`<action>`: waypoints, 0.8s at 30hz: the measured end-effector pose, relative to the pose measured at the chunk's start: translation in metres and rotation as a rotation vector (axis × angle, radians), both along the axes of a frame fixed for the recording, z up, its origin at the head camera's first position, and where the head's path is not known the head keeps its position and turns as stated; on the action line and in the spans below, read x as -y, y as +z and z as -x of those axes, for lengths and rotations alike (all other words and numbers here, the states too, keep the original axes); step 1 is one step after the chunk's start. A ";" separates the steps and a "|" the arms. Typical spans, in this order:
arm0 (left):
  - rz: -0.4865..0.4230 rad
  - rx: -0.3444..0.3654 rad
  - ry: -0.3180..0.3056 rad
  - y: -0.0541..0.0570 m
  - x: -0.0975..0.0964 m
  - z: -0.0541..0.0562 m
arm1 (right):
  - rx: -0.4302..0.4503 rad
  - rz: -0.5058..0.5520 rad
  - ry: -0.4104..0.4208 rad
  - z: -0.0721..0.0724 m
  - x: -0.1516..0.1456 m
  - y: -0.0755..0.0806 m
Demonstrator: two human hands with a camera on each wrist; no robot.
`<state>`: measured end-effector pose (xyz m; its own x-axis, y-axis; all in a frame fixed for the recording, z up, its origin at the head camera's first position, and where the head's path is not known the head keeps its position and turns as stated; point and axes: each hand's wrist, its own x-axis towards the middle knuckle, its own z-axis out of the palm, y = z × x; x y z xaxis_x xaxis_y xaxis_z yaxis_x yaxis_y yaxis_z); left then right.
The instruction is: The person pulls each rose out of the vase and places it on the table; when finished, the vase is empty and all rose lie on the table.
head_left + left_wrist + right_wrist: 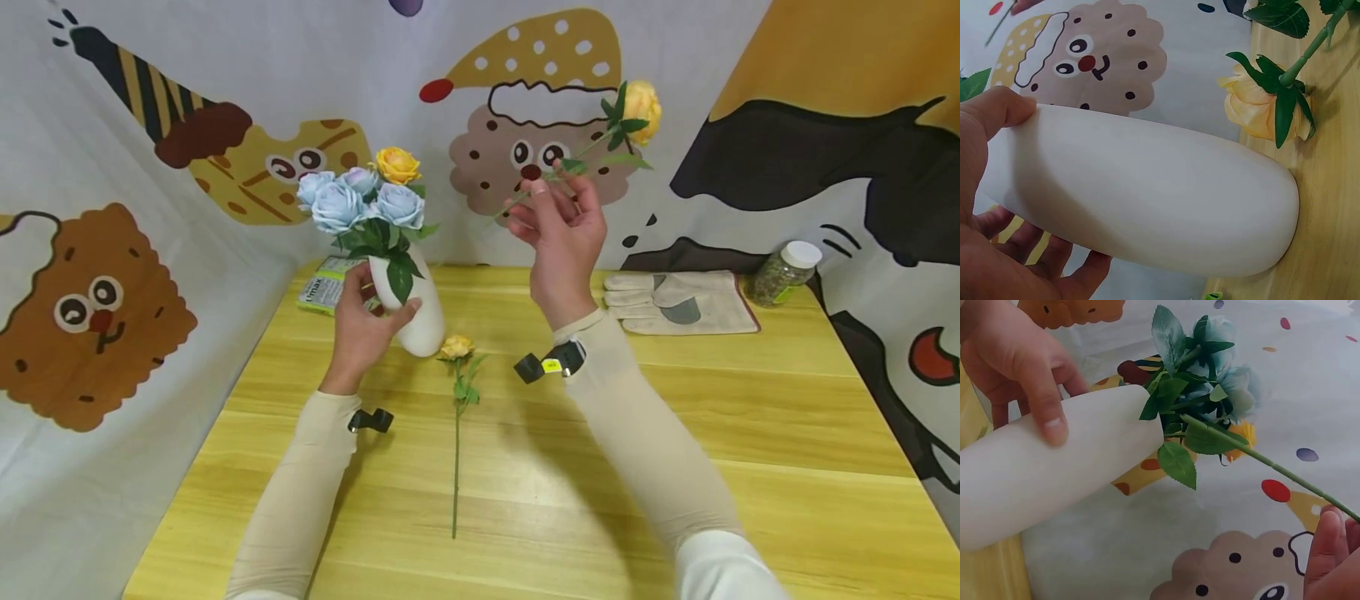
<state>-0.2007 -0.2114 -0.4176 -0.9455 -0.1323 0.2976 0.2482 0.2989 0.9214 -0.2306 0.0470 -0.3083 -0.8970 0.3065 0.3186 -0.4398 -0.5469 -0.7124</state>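
My left hand (pixel 363 329) grips the upper part of a white vase (pixel 426 325), which leans a little with its base on the table. Pale blue artificial roses (pixel 339 207) and one yellow rose (pixel 397 165) stand in the vase. Up to the right, my right hand (pixel 567 237) pinches the green stem (pixel 1285 472) of another yellow rose (pixel 642 112), its bloom pointing away from the vase. In the right wrist view the stem's cut end overlaps the leaves at the vase mouth; I cannot tell whether they touch. A third yellow rose (pixel 457 347) lies beside the vase base.
Behind the vase lies a green and grey packet (pixel 322 287). At the back right are a pale work glove (pixel 682 302) and a jar with a white lid (pixel 786 273). A cartoon-printed cloth (pixel 420 50) hangs behind the wooden table (pixel 600 500).
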 end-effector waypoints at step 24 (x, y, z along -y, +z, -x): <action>0.023 0.020 0.021 0.001 -0.003 -0.001 | 0.302 -0.466 0.251 -0.037 -0.026 -0.066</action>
<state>-0.1995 -0.2085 -0.4165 -0.9484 -0.1455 0.2816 0.2230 0.3251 0.9190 -0.1937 0.0727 -0.3741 -0.9954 -0.0362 0.0891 -0.0796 -0.2086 -0.9748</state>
